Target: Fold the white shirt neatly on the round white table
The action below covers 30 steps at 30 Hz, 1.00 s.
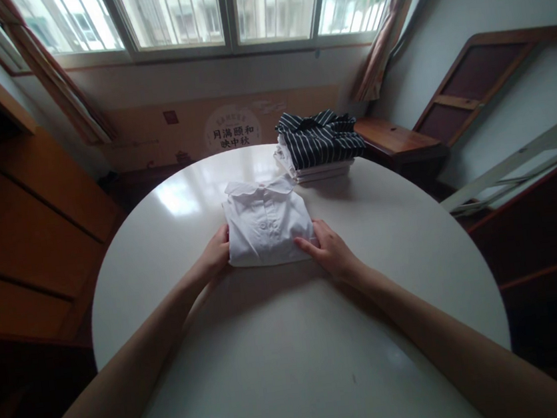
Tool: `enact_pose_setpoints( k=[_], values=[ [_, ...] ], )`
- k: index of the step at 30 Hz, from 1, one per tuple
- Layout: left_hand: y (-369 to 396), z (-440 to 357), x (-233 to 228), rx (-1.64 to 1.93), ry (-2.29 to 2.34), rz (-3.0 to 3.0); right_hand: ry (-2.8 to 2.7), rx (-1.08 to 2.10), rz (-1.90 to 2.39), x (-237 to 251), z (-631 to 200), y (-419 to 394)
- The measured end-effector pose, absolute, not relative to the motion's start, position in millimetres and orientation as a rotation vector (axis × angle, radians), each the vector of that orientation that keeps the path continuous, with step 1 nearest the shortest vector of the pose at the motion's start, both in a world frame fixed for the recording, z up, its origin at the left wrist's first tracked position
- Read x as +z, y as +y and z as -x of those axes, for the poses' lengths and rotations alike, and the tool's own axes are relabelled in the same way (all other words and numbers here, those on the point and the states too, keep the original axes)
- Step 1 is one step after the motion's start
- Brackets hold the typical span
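Head view: folded white shirt (266, 227) lay on round white tabletop (402, 235), between both hands. Left hand (216, 255) gripped shirt's left lower edge, fingers tucked at fabric. Right hand (331, 250) gripped right lower corner, thumb on top. Striped shirt stack (319, 144) sat beyond right hand, well apart.
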<state>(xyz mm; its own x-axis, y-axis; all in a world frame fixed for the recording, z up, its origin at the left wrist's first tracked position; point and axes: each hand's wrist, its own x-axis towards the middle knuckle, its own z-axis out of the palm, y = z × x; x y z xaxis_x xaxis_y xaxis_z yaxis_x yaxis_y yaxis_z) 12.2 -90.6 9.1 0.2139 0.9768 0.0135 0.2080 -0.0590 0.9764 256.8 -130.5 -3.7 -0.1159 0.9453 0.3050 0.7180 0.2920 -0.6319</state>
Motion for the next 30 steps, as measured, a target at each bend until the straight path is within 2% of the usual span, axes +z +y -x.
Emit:
enact_pose_setpoints(
  k=[30],
  values=[
    [-91.0,-12.2,9.3,0.959,1.2,-1.489,-1.887,0.485,1.485,-2.0,-255.8,-130.8]
  ],
)
